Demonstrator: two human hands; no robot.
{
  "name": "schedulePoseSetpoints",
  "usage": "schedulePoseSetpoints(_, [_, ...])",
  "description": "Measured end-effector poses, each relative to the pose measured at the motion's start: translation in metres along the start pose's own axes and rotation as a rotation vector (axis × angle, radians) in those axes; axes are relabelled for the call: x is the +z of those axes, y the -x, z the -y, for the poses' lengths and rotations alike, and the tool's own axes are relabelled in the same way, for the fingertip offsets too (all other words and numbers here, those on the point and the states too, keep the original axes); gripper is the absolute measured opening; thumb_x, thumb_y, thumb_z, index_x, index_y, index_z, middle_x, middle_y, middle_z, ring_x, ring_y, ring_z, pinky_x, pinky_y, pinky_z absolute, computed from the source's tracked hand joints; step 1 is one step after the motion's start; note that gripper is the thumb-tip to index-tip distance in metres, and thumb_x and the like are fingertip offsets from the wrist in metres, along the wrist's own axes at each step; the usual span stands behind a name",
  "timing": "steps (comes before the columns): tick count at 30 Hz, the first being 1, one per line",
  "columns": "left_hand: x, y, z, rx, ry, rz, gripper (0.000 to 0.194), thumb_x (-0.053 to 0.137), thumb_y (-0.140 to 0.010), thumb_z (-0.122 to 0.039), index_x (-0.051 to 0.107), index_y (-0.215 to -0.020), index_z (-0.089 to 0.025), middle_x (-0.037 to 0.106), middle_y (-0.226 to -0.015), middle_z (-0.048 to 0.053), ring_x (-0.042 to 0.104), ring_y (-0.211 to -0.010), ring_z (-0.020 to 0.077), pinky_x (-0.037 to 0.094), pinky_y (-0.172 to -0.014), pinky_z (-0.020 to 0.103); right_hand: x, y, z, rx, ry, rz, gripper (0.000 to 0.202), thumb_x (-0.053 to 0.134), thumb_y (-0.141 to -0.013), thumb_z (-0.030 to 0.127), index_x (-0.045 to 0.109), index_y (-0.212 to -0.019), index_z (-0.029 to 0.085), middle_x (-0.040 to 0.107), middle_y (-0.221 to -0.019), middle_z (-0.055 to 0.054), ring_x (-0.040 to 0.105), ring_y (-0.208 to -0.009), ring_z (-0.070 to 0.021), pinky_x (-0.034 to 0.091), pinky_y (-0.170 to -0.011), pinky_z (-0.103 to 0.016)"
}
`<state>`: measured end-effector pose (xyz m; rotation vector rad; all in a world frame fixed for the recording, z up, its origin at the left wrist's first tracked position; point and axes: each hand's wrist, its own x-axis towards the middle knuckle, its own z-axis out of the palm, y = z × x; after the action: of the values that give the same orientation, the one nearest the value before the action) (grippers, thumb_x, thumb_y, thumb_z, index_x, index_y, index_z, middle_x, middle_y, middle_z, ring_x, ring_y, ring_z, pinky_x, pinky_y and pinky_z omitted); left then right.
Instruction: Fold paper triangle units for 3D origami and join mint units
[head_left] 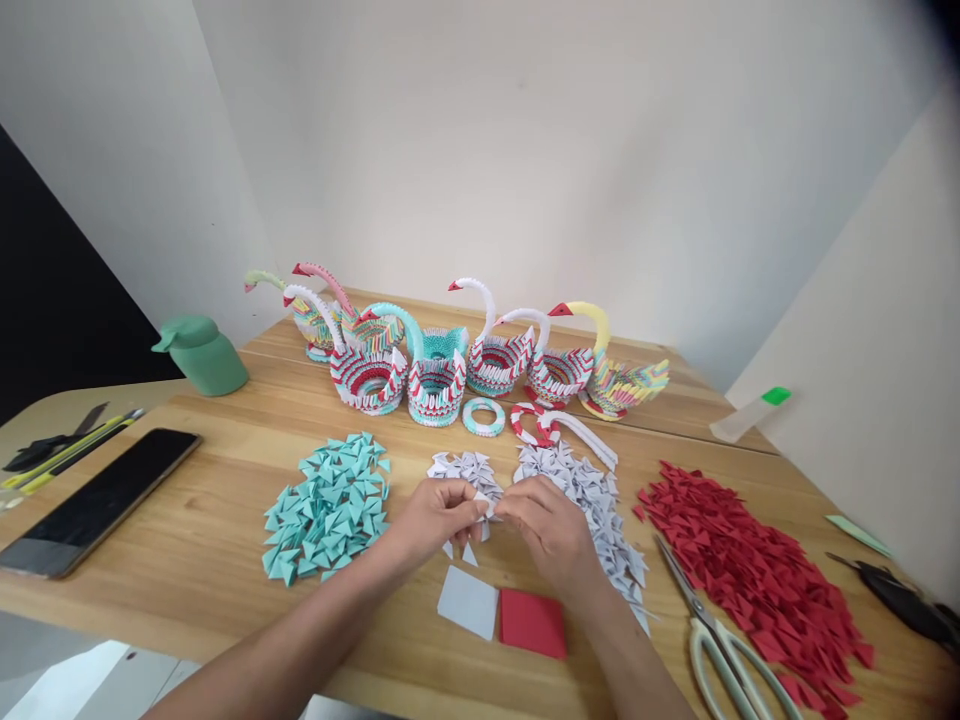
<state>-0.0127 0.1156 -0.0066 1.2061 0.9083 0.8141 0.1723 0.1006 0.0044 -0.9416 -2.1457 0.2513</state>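
Nearly closed, the left hand (442, 512) and right hand (553, 528) pinch white paper (490, 507) (small, folded) at lower center, below ridged, curve-necked paper swans (436, 402).

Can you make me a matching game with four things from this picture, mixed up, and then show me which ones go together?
1. Phone
2. Scissors
3. Red square
4. Little white paper piece

A. Lying between the larger pale heap and the red heap
B. Held at the fingertips of the left hand and the right hand
C. On the left side of the picture, with its screen dark
D. Flat, right next to a pale square

Pairs: 1-C, 2-A, 3-D, 4-B
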Motion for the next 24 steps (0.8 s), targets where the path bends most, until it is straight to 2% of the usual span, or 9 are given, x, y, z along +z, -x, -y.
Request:
schedulePoseSetpoints(5, [-0.0018,0.0025,-0.0012,0.082,-0.127,0.026,0.037,0.060,-0.077,-0.049,0.059,-0.062,-0.015,0.063,-0.058,0.002,0.050,-0.047,0.0099,0.035,-0.048,0.021,0.0010,-0.0009,0.0001,0.056,-0.068,-0.013,0.019,0.049,-0.092,0.017,0.066,-0.086,0.023,0.065,-0.083,-0.005,0.057,-0.080,-0.0193,0.046,-0.071,-0.031])
schedulePoseSetpoints(10, [-0.0010,0.0065,-0.0033,0.248,-0.451,-0.041,0.030,0.051,-0.086,-0.036,0.066,-0.068,-0.016,0.061,-0.059,0.000,0.049,-0.054,0.0119,0.035,-0.052,0.021,0.0017,-0.0012,0.0032,0.252,-0.181,0.014,0.015,0.051,-0.090,0.018,0.061,-0.080,0.023,0.063,-0.080,-0.003,0.058,-0.079,-0.0191,0.045,-0.073,-0.031])
schedulePoseSetpoints(13, [0.0001,0.0069,-0.0018,0.281,-0.526,-0.059,0.026,0.052,-0.085,-0.032,0.067,-0.070,-0.017,0.059,-0.059,-0.002,0.048,-0.055,0.0120,0.034,-0.054,0.021,0.0025,-0.0009,0.0052,0.373,-0.195,0.004,0.009,0.055,-0.088,0.020,0.061,-0.081,0.023,0.063,-0.080,-0.002,0.058,-0.077,-0.0186,0.045,-0.072,-0.030])
schedulePoseSetpoints(17, [0.0009,0.0040,0.0012,0.246,-0.432,-0.073,0.026,0.058,-0.082,-0.036,0.065,-0.067,-0.016,0.058,-0.058,-0.001,0.047,-0.055,0.0116,0.033,-0.053,0.021,0.0039,-0.0010,0.0066,0.493,-0.262,-0.004,0.003,0.059,-0.084,0.021,0.061,-0.085,0.023,0.065,-0.082,-0.001,0.059,-0.078,-0.0182,0.044,-0.074,-0.029])
schedulePoseSetpoints(21, [0.0000,0.0003,0.0025,0.120,-0.117,0.032,0.037,0.063,-0.076,-0.050,0.062,-0.066,-0.015,0.062,-0.060,0.002,0.049,-0.051,0.0102,0.037,-0.052,0.021,0.0038,-0.0012,0.0059,0.553,-0.440,0.012,0.006,0.060,-0.084,0.026,0.060,-0.087,0.021,0.061,-0.078,0.000,0.058,-0.075,-0.0165,0.045,-0.071,-0.028])
schedulePoseSetpoints(24, [-0.0008,-0.0008,0.0045,0.108,-0.060,0.064,0.042,0.065,-0.072,-0.056,0.062,-0.067,-0.014,0.062,-0.062,0.003,0.049,-0.052,0.0101,0.039,-0.053,0.021,0.0034,-0.0013,0.0048,0.581,-0.543,0.044,0.013,0.061,-0.083,0.031,0.061,-0.091,0.021,0.061,-0.077,0.000,0.058,-0.074,-0.0161,0.045,-0.069,-0.027])
